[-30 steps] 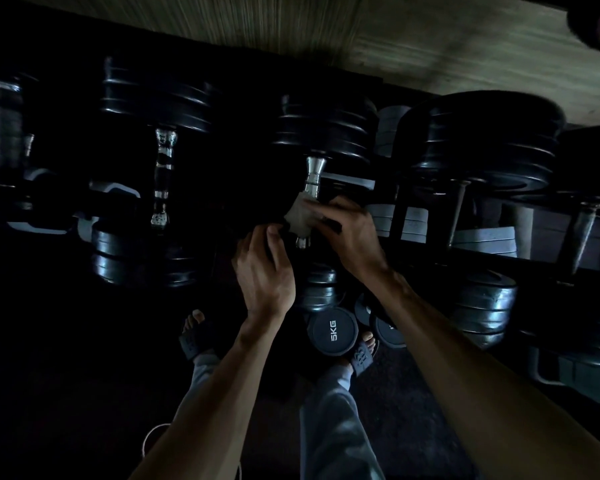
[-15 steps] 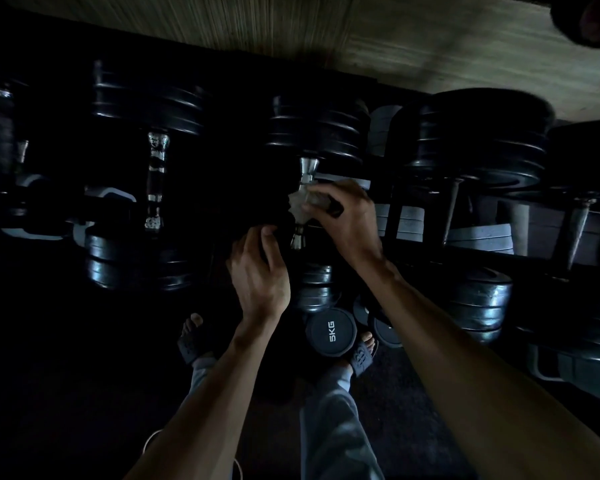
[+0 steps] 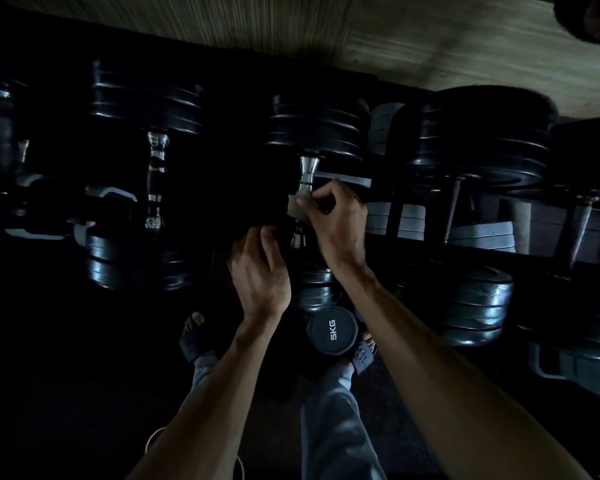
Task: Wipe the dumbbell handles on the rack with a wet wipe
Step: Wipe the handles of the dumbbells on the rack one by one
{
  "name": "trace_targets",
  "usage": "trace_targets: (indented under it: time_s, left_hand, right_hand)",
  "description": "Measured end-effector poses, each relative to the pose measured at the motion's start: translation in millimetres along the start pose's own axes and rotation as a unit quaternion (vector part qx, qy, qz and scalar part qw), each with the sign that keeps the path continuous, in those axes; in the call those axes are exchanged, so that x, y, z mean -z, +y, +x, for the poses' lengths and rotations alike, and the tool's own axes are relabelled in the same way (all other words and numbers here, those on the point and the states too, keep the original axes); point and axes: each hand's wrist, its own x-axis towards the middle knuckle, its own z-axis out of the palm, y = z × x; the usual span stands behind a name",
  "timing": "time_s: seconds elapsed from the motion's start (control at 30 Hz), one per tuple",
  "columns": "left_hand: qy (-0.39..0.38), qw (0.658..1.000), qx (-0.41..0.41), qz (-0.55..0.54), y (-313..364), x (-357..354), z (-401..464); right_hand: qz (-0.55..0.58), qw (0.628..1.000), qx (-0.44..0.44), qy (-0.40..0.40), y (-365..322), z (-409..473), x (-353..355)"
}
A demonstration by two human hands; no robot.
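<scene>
From the head camera, the right hand [image 3: 338, 221] pinches a pale, crumpled wet wipe [image 3: 297, 206] wrapped against the chrome handle [image 3: 305, 180] of the black plate dumbbell [image 3: 317, 126]. Just below the grip, the left hand [image 3: 260, 271] hovers with loosely curled, empty fingers.

Black weight plates [image 3: 321, 123] flank a chrome handle [image 3: 307, 174] wrapped in a pale grey wipe [image 3: 297, 206]; white "5KG" lettering [image 3: 332, 330].

single head view, looking steeply down, close above dumbbell rack [image 3: 395, 216]
</scene>
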Motion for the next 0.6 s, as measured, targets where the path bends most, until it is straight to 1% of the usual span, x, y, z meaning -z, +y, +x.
trace_targets:
  time_s: [0.07, 0.2, 0.27, 0.43, 0.5, 0.6]
  left_hand:
    - [0.002, 1.000, -0.001, 0.000, 0, 0, 0]
    - [0.005, 1.000, 0.003, -0.001, 0, 1, 0]
    - [0.004, 1.000, 0.005, 0.003, -1, 1, -1]
    - [0.009, 1.000, 0.001, -0.001, 1, -1, 1]
    - [0.010, 1.000, -0.001, -0.001, 0, -1, 1]
    - [0.003, 1.000, 0.006, 0.003, -1, 0, 0]
  right_hand:
    - [0.007, 1.000, -0.018, -0.013, 0, -2, 1]
    - [-0.008, 0.996, -0.042, -0.074, 4, -13, 1]
    - [-0.008, 0.997, -0.046, -0.059, 1, -14, 0]
    - [0.018, 0.999, -0.044, 0.015, -12, 5, -6]
    - [0.015, 0.999, -0.044, 0.021, -11, -1, -7]
    - [0.024, 0.998, -0.064, 0.009, -7, -15, -4]
